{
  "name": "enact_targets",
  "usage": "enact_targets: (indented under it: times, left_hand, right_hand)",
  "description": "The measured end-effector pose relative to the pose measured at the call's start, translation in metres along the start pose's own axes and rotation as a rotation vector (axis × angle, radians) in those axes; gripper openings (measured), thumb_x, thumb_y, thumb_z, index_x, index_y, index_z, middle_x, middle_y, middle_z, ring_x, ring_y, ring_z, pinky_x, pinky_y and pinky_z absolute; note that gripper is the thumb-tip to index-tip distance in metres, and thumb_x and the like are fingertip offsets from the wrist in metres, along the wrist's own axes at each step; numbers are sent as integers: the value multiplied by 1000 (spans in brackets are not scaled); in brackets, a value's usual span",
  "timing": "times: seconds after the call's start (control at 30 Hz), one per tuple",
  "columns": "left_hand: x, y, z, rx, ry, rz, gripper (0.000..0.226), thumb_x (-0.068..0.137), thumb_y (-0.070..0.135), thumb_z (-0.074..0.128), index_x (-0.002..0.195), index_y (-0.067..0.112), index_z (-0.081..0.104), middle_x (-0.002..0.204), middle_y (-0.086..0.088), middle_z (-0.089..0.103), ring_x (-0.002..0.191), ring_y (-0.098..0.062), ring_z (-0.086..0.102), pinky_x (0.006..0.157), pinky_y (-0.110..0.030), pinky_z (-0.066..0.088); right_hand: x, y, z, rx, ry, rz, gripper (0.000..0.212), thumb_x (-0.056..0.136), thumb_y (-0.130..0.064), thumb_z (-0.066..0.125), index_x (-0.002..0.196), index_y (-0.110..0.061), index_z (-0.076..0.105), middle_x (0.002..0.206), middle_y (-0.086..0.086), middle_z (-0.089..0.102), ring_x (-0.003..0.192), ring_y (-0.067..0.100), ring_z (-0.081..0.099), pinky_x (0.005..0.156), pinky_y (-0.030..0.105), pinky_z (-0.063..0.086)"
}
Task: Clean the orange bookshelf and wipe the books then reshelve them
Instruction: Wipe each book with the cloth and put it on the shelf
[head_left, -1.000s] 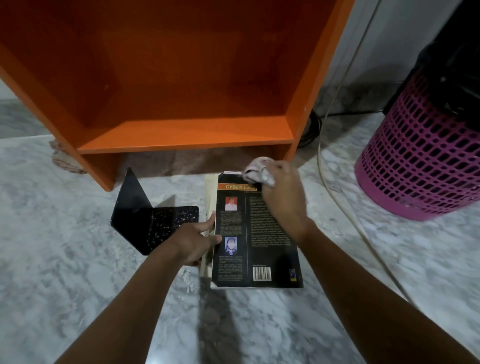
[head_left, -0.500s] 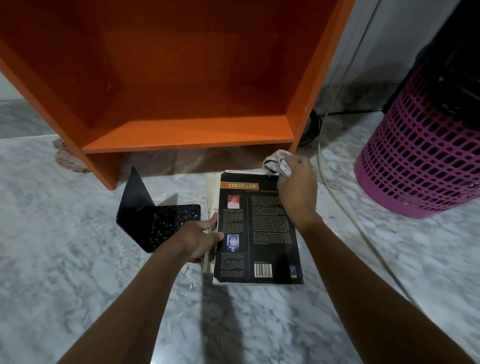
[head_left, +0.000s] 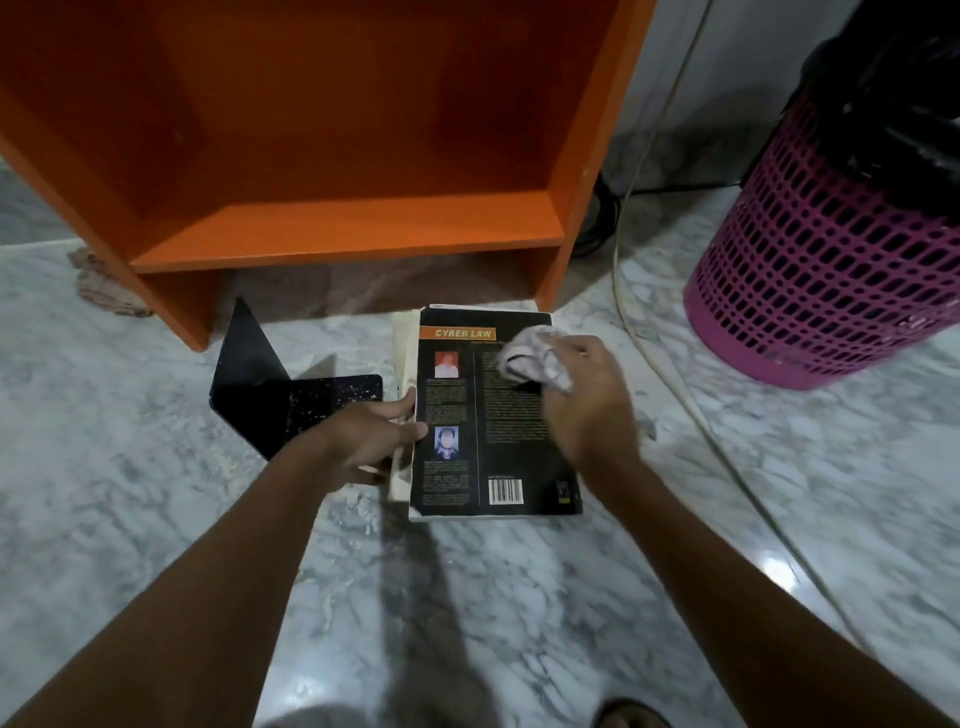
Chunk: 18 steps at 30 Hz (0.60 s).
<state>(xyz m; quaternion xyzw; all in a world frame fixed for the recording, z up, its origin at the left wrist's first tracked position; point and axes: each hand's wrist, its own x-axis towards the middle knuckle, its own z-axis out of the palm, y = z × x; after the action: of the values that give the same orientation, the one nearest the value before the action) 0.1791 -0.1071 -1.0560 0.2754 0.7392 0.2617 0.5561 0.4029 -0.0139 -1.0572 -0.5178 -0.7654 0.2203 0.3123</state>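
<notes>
A black book (head_left: 462, 415) titled "Cyber Law" lies back cover up on the marble floor, on top of a pale book whose edge (head_left: 401, 364) shows at its left. My left hand (head_left: 363, 441) grips the stack's left edge, thumb on the cover. My right hand (head_left: 587, 400) presses a crumpled pale cloth (head_left: 530, 358) onto the upper right of the cover. The orange bookshelf (head_left: 353, 228) stands just behind, its lowest compartment bare.
A black metal bookend (head_left: 270, 384) flecked with dust sits left of the books. A pink mesh basket (head_left: 810, 280) with a black bag stands at the right. A pale cable (head_left: 691, 415) runs across the floor. Another rag (head_left: 104, 291) lies by the shelf's left foot.
My right hand with the cloth swept from the book's top middle to its top right corner, then came back down onto the cover. The left hand stayed on the edge.
</notes>
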Motion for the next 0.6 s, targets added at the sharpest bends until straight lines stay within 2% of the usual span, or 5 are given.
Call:
enact_targets:
  times: [0.17, 0.27, 0.37, 0.47, 0.6]
  left_hand:
    - [-4, 7, 1, -45, -29, -39, 54, 93, 18, 64, 140, 39, 48, 114, -6, 71, 98, -26, 67, 72, -33, 54]
    - [-7, 7, 3, -20, 14, -33, 56, 93, 21, 66, 142, 38, 45, 137, 0, 58, 117, -25, 58, 82, -34, 50]
    - [-10, 7, 4, -27, 17, -29, 58, 94, 22, 64, 144, 37, 41, 145, 0, 52, 126, -27, 52, 93, -40, 46]
    - [-13, 8, 5, -21, 24, -23, 58, 94, 21, 63, 146, 35, 39, 148, 0, 48, 131, -26, 48, 102, -43, 43]
    - [-16, 9, 11, -44, 59, 10, 55, 95, 20, 62, 146, 31, 42, 149, 2, 46, 134, -24, 45, 99, -40, 43]
  right_hand:
    - [-98, -48, 29, -113, -314, -530, 67, 66, 6, 61, 127, -24, 62, 122, 1, 59, 99, 24, 53, 68, 31, 48]
    - [-91, -17, 20, -93, -163, -325, 68, 61, 14, 63, 122, -16, 67, 121, 9, 62, 99, 26, 58, 75, 23, 49]
    - [-61, 15, -9, -150, -30, -21, 43, 83, 8, 59, 120, -12, 68, 116, 15, 65, 98, 19, 57, 77, 0, 31]
    - [-43, 39, -29, -190, 109, 141, 33, 91, 1, 51, 118, -8, 68, 108, 16, 64, 99, 24, 59, 66, 4, 27]
    - [-58, 9, -27, -50, 5, -71, 44, 84, -2, 54, 126, -9, 64, 111, 8, 60, 95, 11, 53, 79, 3, 34]
